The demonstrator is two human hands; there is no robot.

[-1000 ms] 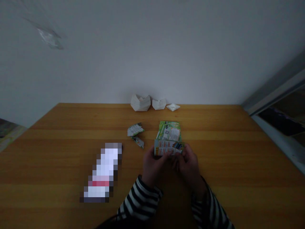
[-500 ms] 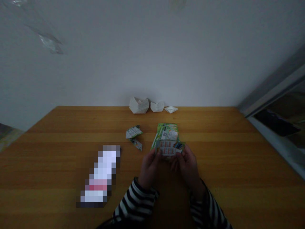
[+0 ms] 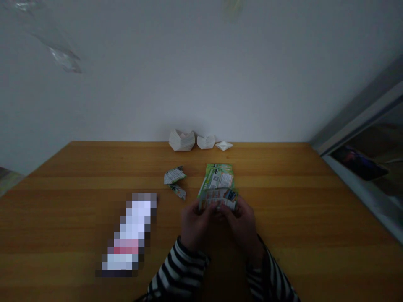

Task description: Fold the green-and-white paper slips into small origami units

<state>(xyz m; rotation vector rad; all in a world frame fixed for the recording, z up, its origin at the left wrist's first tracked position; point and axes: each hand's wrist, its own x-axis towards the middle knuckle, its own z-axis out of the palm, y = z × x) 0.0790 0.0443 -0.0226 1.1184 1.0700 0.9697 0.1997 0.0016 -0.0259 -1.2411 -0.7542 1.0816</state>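
Note:
A small folded piece of printed paper (image 3: 218, 197) is held between my two hands near the middle of the table. My left hand (image 3: 195, 222) pinches its left part, thumb on top. From the other side my right hand (image 3: 242, 222) grips it, its thumb close to the left thumb at the lower edge. Just beyond the held paper lies a stack of green and white printed leaflets (image 3: 220, 178), partly covered by it. Left of the stack rests a folded printed-paper shape (image 3: 175, 176) with pointed ends. The fingers under the paper are mostly hidden.
Along the wall stand a larger folded white paper piece (image 3: 181, 141), a smaller one (image 3: 205, 142) and a flat paper boat (image 3: 224, 146). A pixelated phone-like device (image 3: 134, 230) lies left of my hands on the wooden table (image 3: 78, 180). A framed opening (image 3: 355, 126) borders the right side.
My thumbs have come closer together at the lower edge of the paper. The paper has shifted slightly left and now looks curved. The whole view has shifted a little.

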